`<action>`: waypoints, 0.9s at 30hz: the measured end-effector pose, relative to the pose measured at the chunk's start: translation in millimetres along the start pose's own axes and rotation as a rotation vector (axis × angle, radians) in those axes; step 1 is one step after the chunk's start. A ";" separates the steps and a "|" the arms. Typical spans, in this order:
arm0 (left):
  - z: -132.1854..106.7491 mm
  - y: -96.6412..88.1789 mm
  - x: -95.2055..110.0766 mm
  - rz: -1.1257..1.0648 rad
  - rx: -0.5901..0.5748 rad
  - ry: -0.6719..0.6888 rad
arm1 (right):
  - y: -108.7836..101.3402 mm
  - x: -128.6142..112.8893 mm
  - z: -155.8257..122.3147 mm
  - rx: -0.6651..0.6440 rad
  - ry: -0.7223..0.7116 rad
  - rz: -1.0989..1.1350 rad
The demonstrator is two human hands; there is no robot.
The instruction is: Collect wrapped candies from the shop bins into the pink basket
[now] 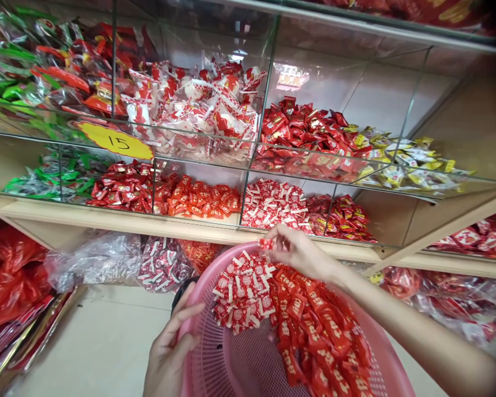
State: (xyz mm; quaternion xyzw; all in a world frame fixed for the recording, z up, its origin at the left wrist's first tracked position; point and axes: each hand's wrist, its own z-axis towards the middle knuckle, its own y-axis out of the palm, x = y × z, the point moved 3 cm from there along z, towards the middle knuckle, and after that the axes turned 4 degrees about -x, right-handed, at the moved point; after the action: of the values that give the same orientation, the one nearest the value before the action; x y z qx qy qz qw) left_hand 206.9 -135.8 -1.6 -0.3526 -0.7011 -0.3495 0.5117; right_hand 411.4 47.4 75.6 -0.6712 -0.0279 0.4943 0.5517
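My left hand [169, 347] grips the near left rim of a pink mesh basket [235, 364], fingers curled over its edge. Two sorts of wrapped sweets lie in the basket: red-and-white ones [242, 295] at the far side and plain red ones [314, 331] to the right. My right hand [300, 251] reaches over the basket's far rim and pinches one small red-and-white sweet [266, 243] between thumb and fingertips, just in front of the lower shelf's wooden edge [149, 223].
Glass-walled bins [268, 71] on two shelf levels hold heaps of red, red-and-white, green and yellow sweets. A yellow tag [114, 141] reads 15. Clear and red plastic bags of sweets [161, 264] lie under the shelf. Pale tiled floor [103, 331] shows at lower left.
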 end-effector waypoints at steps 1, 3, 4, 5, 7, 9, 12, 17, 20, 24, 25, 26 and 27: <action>0.0 0.3 0.2 -0.004 -0.003 0.003 | 9.9 -3.2 -5.7 -0.035 -0.008 -0.015; 0.2 0.3 0.2 -0.007 -0.002 0.012 | 27.7 -5.6 -13.0 -0.089 -0.021 -0.077; 0.3 -0.1 -0.1 -0.004 0.002 0.015 | 34.9 -5.6 -14.6 -0.110 -0.025 -0.112; 0.4 -0.7 -0.6 0.001 0.009 0.017 | 40.7 -5.3 -15.2 -0.132 -0.029 -0.144; 0.9 -2.0 -1.9 0.014 0.018 0.018 | 48.6 -4.9 -14.4 -0.165 -0.036 -0.209; 1.3 -3.1 -2.9 0.026 0.016 0.019 | 52.8 -5.5 -13.2 -0.176 -0.053 -0.269; 1.4 -3.3 -2.5 0.029 0.008 0.032 | 56.8 -6.4 -13.2 -0.172 -0.066 -0.339; -0.2 -0.7 0.7 0.012 0.014 0.018 | 61.0 -7.1 -16.5 -0.154 -0.074 -0.361; -0.3 -0.5 1.0 0.007 0.017 0.018 | 62.1 -7.4 -18.1 -0.143 -0.068 -0.372; 0.6 -2.0 -0.8 0.016 0.013 0.019 | 62.4 -7.7 -19.0 -0.130 -0.052 -0.363; 0.7 -2.2 -1.2 0.017 0.012 0.018 | 61.4 -8.0 -18.8 -0.118 -0.057 -0.335; 0.8 -2.4 -1.4 0.018 0.013 0.018 | 59.6 -8.2 -18.2 -0.102 -0.059 -0.300; 0.9 -2.5 -1.6 0.016 0.013 0.017 | 56.8 -8.1 -17.2 -0.085 -0.057 -0.259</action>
State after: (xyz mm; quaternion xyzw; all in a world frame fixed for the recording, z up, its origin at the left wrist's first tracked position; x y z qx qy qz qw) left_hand 204.7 -136.6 -3.6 -0.3520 -0.6962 -0.3437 0.5227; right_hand 390.4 8.2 35.4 -0.6706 -0.1509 0.4362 0.5808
